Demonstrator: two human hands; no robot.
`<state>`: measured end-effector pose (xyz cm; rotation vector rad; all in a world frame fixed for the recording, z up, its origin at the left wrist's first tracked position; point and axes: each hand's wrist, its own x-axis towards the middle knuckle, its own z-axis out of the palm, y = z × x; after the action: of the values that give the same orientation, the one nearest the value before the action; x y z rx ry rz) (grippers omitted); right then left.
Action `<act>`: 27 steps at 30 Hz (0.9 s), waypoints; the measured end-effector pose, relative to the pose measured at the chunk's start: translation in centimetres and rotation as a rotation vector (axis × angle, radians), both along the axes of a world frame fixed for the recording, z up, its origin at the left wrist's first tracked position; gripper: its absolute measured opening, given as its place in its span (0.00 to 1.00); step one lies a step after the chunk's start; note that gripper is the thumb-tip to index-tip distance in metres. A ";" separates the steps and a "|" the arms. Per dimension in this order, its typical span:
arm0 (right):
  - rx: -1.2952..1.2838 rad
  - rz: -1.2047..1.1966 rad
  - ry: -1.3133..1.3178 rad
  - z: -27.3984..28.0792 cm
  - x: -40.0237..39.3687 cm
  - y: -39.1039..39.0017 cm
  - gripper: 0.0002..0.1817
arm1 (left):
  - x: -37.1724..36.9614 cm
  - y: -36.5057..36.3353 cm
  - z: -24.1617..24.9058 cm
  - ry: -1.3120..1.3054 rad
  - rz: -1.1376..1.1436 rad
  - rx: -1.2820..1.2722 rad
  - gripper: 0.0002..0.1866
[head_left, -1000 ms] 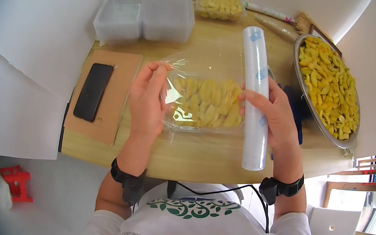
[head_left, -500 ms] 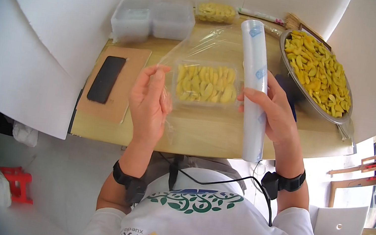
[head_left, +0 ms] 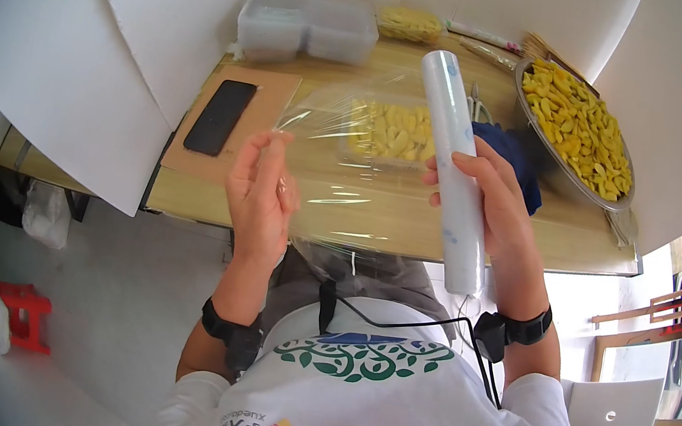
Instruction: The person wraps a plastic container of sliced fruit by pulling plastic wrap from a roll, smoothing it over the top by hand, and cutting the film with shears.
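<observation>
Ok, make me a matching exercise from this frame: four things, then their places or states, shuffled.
1. plastic film roll
2. black smartphone
3. metal bowl
4. clear plastic containers

A. at the back left of the table
B. heaped with yellow slices
C. held in the right hand
D. on a brown board

Pairs: 1-C, 2-D, 3-B, 4-A

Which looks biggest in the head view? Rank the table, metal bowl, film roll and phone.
1. Table
2. Metal bowl and film roll, unsure: bowl broader, roll longer and possibly nearer the camera
3. Phone
</observation>
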<state>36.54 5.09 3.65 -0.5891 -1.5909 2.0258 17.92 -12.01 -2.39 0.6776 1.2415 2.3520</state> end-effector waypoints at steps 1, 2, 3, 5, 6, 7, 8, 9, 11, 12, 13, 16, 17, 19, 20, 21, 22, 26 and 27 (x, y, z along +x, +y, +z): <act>0.002 0.005 0.000 -0.1 -0.1 -0.1 0.27 | 0.0 -0.3 -0.1 -0.005 0.005 -0.004 0.09; -0.018 0.000 -0.012 -0.3 -0.2 -0.2 0.27 | 0.0 -0.5 -0.2 -0.012 0.008 -0.007 0.09; -0.038 -0.009 -0.026 -0.4 -0.2 -0.3 0.26 | 0.0 -0.6 -0.3 -0.016 0.008 -0.006 0.09; -0.024 -0.014 -0.045 -0.2 -0.2 -0.5 0.25 | 0.0 -0.8 -0.6 -0.067 -0.012 -0.009 0.09; -0.020 -0.022 -0.063 -0.3 0.1 -0.6 0.25 | 0.2 -1.0 -0.8 -0.077 -0.023 -0.017 0.09; -0.028 -0.035 -0.067 -0.6 0.3 -0.6 0.25 | 0.1 -1.1 -0.9 -0.060 -0.044 -0.002 0.09; -0.061 -0.012 -0.035 -0.9 0.4 -0.3 0.24 | 0.0 -1.0 -0.9 -0.038 -0.065 0.014 0.09; -0.093 0.008 -0.002 -1.2 0.6 -0.2 0.24 | 0.0 -0.9 -0.8 -0.035 -0.080 0.005 0.09; -0.016 -0.033 -0.057 -1.7 1.0 -0.4 0.26 | 0.1 -0.6 -0.4 -0.050 -0.079 -0.027 0.09; 0.069 -0.056 -0.117 -1.9 1.1 -0.5 0.27 | 0.2 -0.5 -0.1 -0.049 -0.087 -0.032 0.09; 0.065 -0.062 -0.116 -1.9 1.3 -0.5 0.27 | 0.4 -0.3 0.3 -0.045 -0.077 -0.055 0.10; 0.089 -0.099 -0.156 -1.9 2.1 -1.0 0.30 | 0.7 -0.1 0.4 -0.015 -0.083 -0.076 0.10; 0.076 -0.123 -0.146 -1.5 2.3 -1.3 0.30 | 0.8 -0.1 0.3 0.010 -0.094 -0.066 0.11; 0.069 -0.146 -0.135 -1.3 2.6 -1.6 0.30 | 0.7 0.0 0.0 0.004 -0.122 -0.063 0.11; 0.063 -0.155 -0.124 -1.3 2.8 -1.6 0.30 | 0.6 0.0 -0.2 -0.006 -0.146 -0.061 0.11; 0.057 -0.162 -0.116 -1.5 3.0 -1.5 0.30 | 0.7 -0.1 -0.3 -0.008 -0.146 -0.059 0.11; 0.059 -0.160 -0.121 -1.6 3.3 -1.5 0.30 | 0.8 -0.1 -0.4 -0.014 -0.154 -0.066 0.11; 0.044 -0.125 -0.125 -1.8 3.5 -1.5 0.29 | 1.0 -0.2 -0.5 -0.042 -0.136 -0.134 0.11; 0.033 -0.126 -0.105 -1.9 3.4 -1.5 0.29 | 1.0 -0.2 -0.5 -0.049 -0.130 -0.135 0.11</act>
<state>39.97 3.55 1.77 -0.7752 -1.6013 1.9012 18.88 -12.25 -2.88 0.6333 1.2812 2.1460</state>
